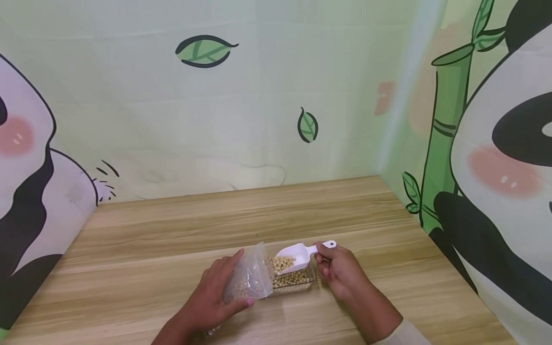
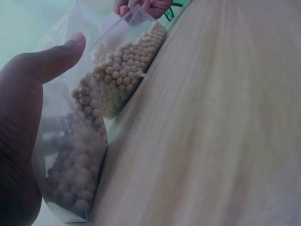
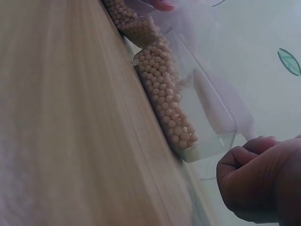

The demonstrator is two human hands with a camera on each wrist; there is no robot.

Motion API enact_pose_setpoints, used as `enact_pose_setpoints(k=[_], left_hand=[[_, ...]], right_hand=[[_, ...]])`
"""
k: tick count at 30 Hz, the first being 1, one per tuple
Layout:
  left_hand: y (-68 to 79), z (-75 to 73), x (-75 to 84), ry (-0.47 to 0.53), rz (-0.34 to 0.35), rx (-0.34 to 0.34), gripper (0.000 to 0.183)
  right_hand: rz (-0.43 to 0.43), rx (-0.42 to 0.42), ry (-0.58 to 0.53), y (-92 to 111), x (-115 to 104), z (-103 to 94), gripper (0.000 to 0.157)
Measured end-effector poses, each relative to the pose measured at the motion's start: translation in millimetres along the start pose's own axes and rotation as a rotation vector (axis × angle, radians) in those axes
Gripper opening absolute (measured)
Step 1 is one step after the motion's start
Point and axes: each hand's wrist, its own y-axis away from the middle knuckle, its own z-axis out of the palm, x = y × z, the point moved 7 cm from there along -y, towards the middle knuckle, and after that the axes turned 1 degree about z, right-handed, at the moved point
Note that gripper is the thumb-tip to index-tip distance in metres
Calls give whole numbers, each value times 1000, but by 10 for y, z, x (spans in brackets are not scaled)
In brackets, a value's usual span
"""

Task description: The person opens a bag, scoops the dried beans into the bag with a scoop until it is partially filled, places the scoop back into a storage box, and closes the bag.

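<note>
My right hand (image 1: 342,270) pinches the handle of a white scoop (image 1: 299,254). Pale round beans (image 1: 282,263) lie in the scoop's bowl, which is over a clear plastic box (image 1: 293,288) partly filled with the same beans. To the left, my left hand (image 1: 215,290) holds a clear plastic bag (image 1: 254,275), thumb on the near side and fingers at the far side. The bag's mouth faces the box, and beans (image 2: 75,174) sit inside it in the left wrist view. In the right wrist view the scoop (image 3: 221,103) appears blurred behind the box wall.
Bag and box stand on a wood-grain table (image 1: 172,230). Behind the table hangs a pale green backdrop (image 1: 258,96) printed with leaves, bamboo and pandas. Its right side runs along the table's right edge.
</note>
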Motion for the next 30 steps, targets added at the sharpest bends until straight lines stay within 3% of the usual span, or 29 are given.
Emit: enact_pose_setpoints(k=[11,17,22,26,30], left_hand=[[-1,-13,17,-4,20,13,103],[-7,-17,22,-8,26,16,103],[-3,-5,10,-3,12,11,103],[0,-4,10,1,-1,3,104],[-2,-6,9,2,-1,2,104]], right_hand=[[-36,-59,-64,48,-85,48,24],[-100,-97,-75,103,-143,105,25],[-199,-178,8,183,-190,192,22],[-278,-261,122,252,-212,271,11],[-350,-296,215,316,-246,332,6]])
